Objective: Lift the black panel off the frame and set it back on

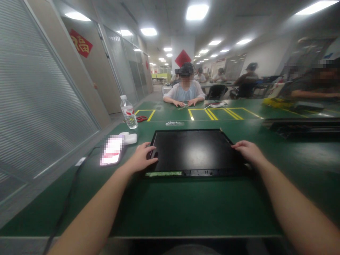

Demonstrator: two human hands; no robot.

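Both hands grip a black screen panel by its side edges: the left hand at nine o'clock, thumb and forefinger parted over the rim, the right hand at three o'clock, fingers drawn together and pinching the edge. The panel is at the centre of the clock, screen side up over the green table; whether it lies fully flat or is slightly raised, I cannot tell. A pale green strip runs along its near border toward seven o'clock. Out at eight o'clock a dark cable crosses the table. At nine o'clock lies a phone with a lit, blurred display, and just beyond it a white case. Long black parts lie at two o'clock. Toward ten stands a clear bottle, upright, and red-handled scissors lie just past it. Yellow tape lines mark the table near twelve. Farther off at twelve, a seated co-worker rests both hands on the tabletop
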